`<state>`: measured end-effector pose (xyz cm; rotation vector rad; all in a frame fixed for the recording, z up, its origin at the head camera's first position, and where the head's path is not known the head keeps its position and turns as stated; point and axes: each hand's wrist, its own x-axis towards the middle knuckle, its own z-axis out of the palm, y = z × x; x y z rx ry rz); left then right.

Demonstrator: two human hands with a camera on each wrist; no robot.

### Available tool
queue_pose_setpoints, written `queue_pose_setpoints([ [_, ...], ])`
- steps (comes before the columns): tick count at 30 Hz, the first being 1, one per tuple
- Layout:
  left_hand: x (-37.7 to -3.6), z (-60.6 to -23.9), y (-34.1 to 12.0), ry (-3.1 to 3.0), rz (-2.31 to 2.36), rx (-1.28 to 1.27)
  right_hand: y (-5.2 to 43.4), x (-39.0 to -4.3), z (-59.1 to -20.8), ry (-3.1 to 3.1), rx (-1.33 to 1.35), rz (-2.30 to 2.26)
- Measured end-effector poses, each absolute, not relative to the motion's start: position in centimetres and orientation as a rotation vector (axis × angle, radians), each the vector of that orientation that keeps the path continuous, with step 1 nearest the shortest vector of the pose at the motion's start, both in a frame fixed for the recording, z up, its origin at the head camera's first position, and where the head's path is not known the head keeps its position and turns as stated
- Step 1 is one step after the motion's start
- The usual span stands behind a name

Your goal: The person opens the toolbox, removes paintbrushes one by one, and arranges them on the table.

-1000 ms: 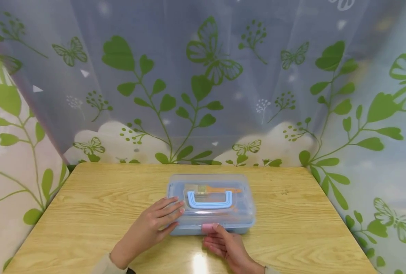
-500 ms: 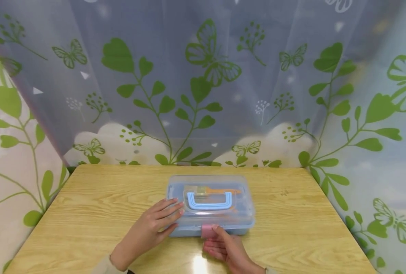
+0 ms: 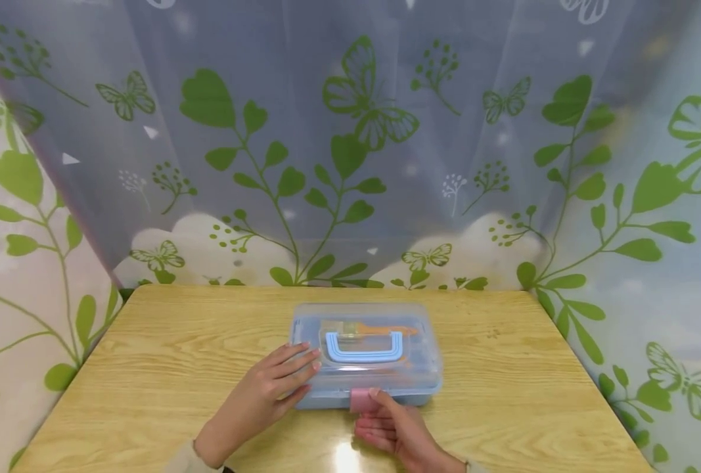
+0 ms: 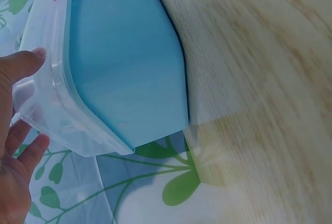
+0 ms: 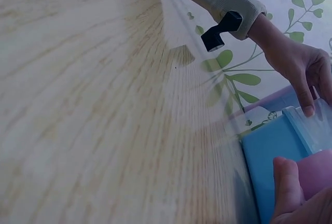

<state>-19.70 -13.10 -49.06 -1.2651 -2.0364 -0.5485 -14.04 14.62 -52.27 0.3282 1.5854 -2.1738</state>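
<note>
Two hands at work near the front edge of a wooden table (image 3: pixel 149 368): right hand (image 3: pixel 394 430), fingers loosely curled, thumb tip pressing the pink latch (image 3: pixel 363 399) on the near side of a blue box (image 3: pixel 385 394); left hand (image 3: pixel 264 394) flat and relaxed, fingers straight on the clear lid (image 3: pixel 368 322) at its left end. Farther back on the lid, a blue handle (image 3: pixel 363 348) lying flat, a brush (image 3: pixel 362 328) visible beneath. Beyond the table, a curtain (image 3: pixel 350 144) with green leaves and butterflies.
</note>
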Motion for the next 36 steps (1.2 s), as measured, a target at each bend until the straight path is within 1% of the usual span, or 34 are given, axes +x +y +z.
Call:
queue_pose_setpoints([
  [13,-19.9,-48.4,-13.2,-2.051,-0.537,-1.262,14.8,-14.0,-51.5,1.568,0.252,-2.182],
  [27,-20.0,-48.4,-13.1,-2.04,-0.553,-1.256,15.9,-13.9,-51.7,1.47,0.005,-2.168],
  [36,-19.7,-48.8,-13.2,-2.054,-0.568,-1.266,16.7,-13.8,-52.1,1.423,-0.215,-2.134],
])
